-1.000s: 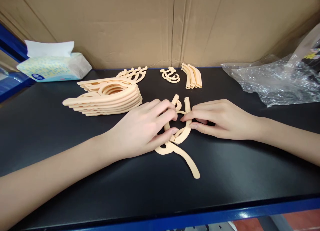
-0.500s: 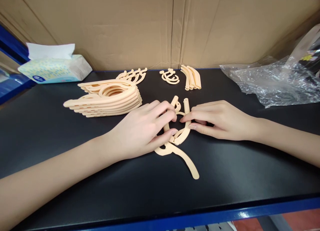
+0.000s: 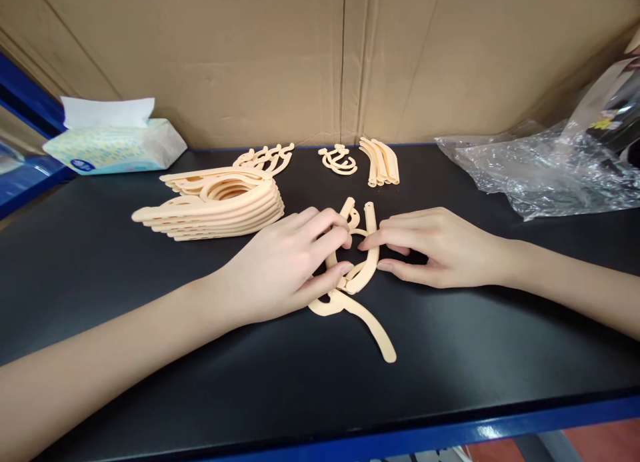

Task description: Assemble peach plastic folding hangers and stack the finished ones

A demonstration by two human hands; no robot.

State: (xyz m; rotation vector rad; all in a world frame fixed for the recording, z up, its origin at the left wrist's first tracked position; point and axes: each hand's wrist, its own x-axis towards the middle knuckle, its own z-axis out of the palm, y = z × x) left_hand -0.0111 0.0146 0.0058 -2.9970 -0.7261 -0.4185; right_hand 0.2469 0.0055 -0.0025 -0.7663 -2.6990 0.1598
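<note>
Cream plastic folding-hanger parts lie on the black tabletop in front of me. My left hand [image 3: 300, 262] has its bent fingers and thumb around the left side of a folding hanger [image 3: 330, 305], hiding part of it. A curved hanger arm [image 3: 367, 275] stands along the right side of this hanger, its narrow end pointing away from me. My right hand [image 3: 435, 249] holds that arm, index finger reaching across it and thumb at its outer edge. Toward me, another curved arm [image 3: 373, 325] of the hanger stretches out to the lower right. Whether the pieces are joined, I cannot tell.
Behind my left hand is a stack of hanger pieces [image 3: 225, 215]. Farther back lie hooks in two groups [image 3: 270, 157] and several loose arms [image 3: 383, 162]. A tissue pack [image 3: 115, 142] sits back left; clear plastic wrap [image 3: 530, 179] lies at right, cardboard [image 3: 240, 62] behind.
The whole scene sits slightly lower in view, as the camera has tilted. Both hands stay at the hanger almost unmoved.
</note>
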